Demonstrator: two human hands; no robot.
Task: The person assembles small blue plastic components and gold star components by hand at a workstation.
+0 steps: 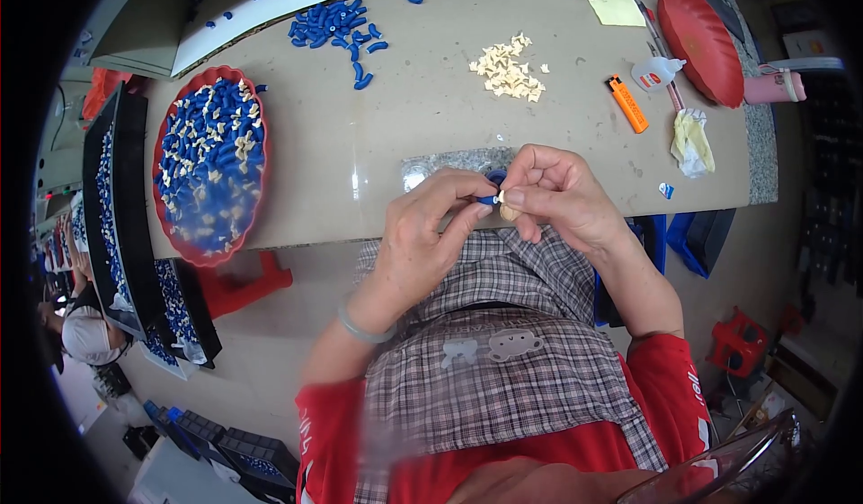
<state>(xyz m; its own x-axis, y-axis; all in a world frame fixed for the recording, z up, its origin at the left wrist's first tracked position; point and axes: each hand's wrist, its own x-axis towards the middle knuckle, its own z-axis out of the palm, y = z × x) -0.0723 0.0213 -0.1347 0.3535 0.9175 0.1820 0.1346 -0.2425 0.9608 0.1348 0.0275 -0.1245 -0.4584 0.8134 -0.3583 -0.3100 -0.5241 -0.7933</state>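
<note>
Pinching a blue piece (487, 200), left hand (428, 222) faces right hand (564, 200).

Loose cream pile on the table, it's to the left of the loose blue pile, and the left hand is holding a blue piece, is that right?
Not quite: the head view shows the loose cream pile on the table to the right of the loose blue pile. The left hand is indeed holding a blue piece.
</note>
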